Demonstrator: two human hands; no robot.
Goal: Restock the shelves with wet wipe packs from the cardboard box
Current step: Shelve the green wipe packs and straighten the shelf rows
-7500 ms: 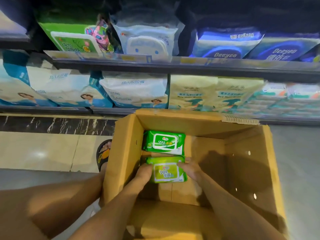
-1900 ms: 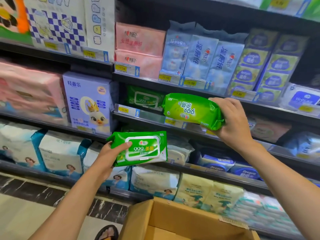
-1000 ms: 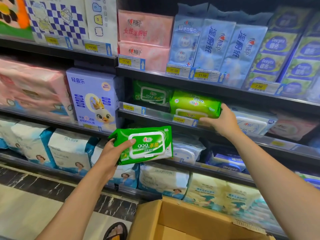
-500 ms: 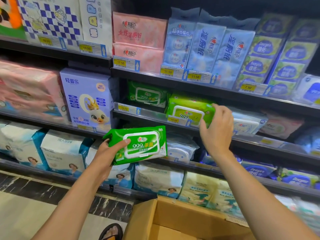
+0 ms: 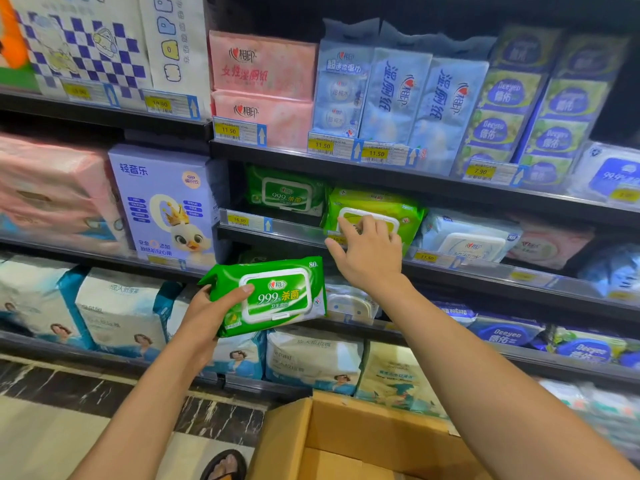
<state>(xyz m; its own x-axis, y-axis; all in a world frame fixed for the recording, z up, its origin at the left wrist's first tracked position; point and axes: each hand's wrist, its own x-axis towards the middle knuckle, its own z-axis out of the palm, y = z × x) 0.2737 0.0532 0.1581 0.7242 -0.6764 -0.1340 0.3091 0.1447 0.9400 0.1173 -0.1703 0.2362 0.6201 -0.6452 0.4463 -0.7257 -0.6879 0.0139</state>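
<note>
So my right hand (image 5: 367, 252) is shifting off the side onto the front of the lime pack (image 5: 405, 209), fingertips spread, squaring it on the shelf (image 5: 298, 233); my left hand (image 5: 204, 317) is gripping the next green pack (image 5: 277, 296), ready to follow.

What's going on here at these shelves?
A person is restocking shop shelves with wet wipes. Their right hand touches the front of a light green pack standing on the middle shelf, beside a darker green pack set further back. Their left hand grips a green 999 pack lower down, not yet shelved. The cardboard box sits open below.
</note>
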